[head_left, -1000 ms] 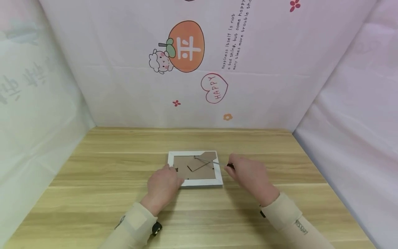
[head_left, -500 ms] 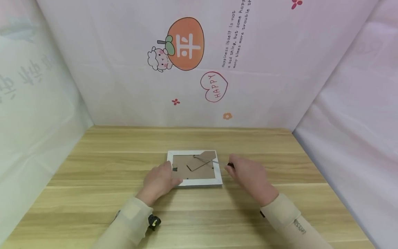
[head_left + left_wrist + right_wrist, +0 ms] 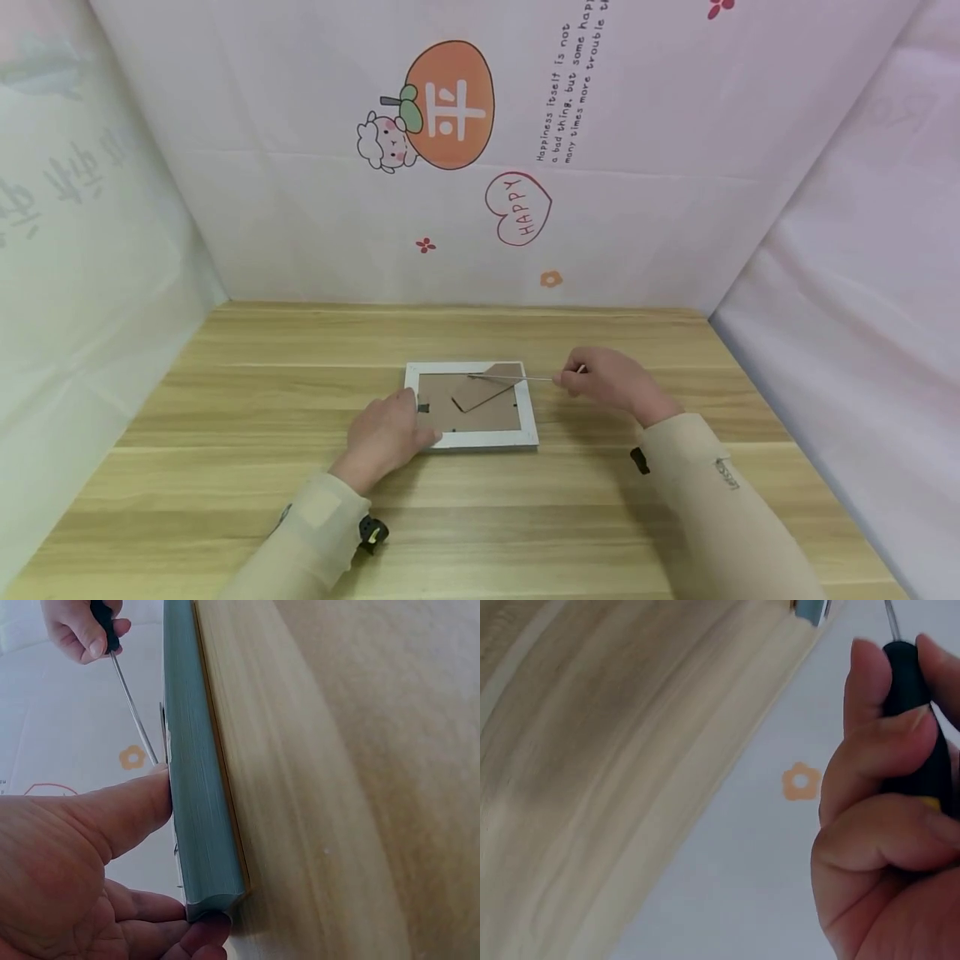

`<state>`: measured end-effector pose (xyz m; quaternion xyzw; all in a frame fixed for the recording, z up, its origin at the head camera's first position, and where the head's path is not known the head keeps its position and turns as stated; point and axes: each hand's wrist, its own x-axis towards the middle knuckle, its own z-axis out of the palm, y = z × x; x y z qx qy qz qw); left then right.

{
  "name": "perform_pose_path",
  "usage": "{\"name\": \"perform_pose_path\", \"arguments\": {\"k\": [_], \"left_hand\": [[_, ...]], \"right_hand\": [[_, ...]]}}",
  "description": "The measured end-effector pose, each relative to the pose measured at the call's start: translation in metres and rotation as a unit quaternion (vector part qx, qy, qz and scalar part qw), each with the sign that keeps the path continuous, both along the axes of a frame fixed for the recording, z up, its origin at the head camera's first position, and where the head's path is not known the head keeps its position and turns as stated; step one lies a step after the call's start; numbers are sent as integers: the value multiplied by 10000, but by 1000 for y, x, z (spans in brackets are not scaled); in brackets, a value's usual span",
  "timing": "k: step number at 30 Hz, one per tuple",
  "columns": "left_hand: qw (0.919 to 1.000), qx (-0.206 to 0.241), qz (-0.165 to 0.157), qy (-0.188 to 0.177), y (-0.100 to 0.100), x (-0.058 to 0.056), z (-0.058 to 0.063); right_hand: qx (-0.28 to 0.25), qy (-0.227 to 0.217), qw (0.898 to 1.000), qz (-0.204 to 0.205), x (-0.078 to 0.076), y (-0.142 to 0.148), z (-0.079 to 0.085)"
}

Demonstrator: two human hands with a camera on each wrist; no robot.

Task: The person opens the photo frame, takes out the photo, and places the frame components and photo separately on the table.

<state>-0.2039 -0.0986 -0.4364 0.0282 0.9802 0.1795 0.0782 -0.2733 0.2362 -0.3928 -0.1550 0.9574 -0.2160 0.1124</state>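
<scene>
A picture frame [image 3: 487, 439] lies face down on the table, its brown backboard [image 3: 491, 417] and stand leg [image 3: 480, 392] showing. My left hand [image 3: 384, 433] grips the frame's near left corner. In the left wrist view, the thumb presses the back face beside the blue-grey side [image 3: 196, 765], and the fingers curl at the end. My right hand [image 3: 611, 382] holds a screwdriver [image 3: 909, 679] by its dark handle, fingers wrapped around it. The thin metal shaft [image 3: 528, 379] reaches leftward over the frame, its tip at the backboard's far edge, near a small dark tab [image 3: 471, 376].
More small dark tabs sit along the backboard's edges, one of them a left tab [image 3: 423, 408]. The wood-grain table [image 3: 480, 517] meets a printed white cloth [image 3: 315, 233] at the back. Cloth walls also stand at both sides.
My right hand has risen and moved right, and the screwdriver shaft has swung from slanting to almost level. My left hand has shifted slightly left, still on the frame, which stays in place.
</scene>
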Motion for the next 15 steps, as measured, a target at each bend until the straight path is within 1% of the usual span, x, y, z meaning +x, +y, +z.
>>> {"name": "perform_pose_path", "arguments": {"k": [2,4,5,8,12,15], "left_hand": [[10000,5,-6,-2,1,0,0],[10000,51,8,-31,1,0,0],[10000,81,14,-45,1,0,-1],[9999,151,30,-67,1,1,-3],[9999,167,-10,16,1,2,-4],[9998,154,-90,84,1,3,-3]], "right_hand": [[-155,-233,9996,-73,-3,3,0],[-175,-231,9995,-124,-2,3,-1],[-150,-146,9997,-115,0,3,-1],[64,391,9992,-33,10,0,-3],[339,1141,9928,97,28,-5,-4],[503,1475,9877,100,39,-7,-3]]}}
